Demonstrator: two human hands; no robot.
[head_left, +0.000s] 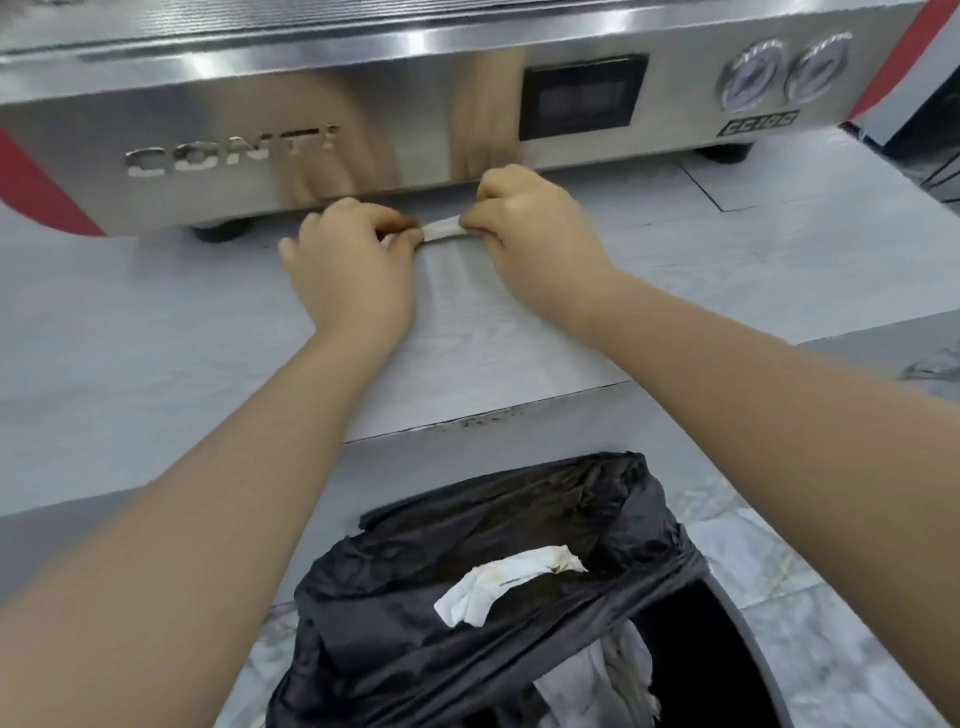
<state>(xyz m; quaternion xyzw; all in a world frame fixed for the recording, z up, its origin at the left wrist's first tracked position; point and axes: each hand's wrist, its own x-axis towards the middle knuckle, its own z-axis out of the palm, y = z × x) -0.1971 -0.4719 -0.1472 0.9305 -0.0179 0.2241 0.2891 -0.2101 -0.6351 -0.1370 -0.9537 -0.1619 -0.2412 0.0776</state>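
A small white paper packet (442, 229) is stretched between my two hands just above the grey counter (156, 312). My left hand (350, 260) pinches its left end with curled fingers. My right hand (524, 228) pinches the right end the same way. Both hands hover close to the lower front edge of the steel espresso machine (260, 119). Most of the packet is hidden by my fingers.
The steel machine with red side panels fills the back of the counter, with a dark display (584, 96) and two round gauges (784, 70). Below the counter edge stands a bin with a black liner (415, 623) holding crumpled white paper (506, 579). Marble floor tiles lie at right.
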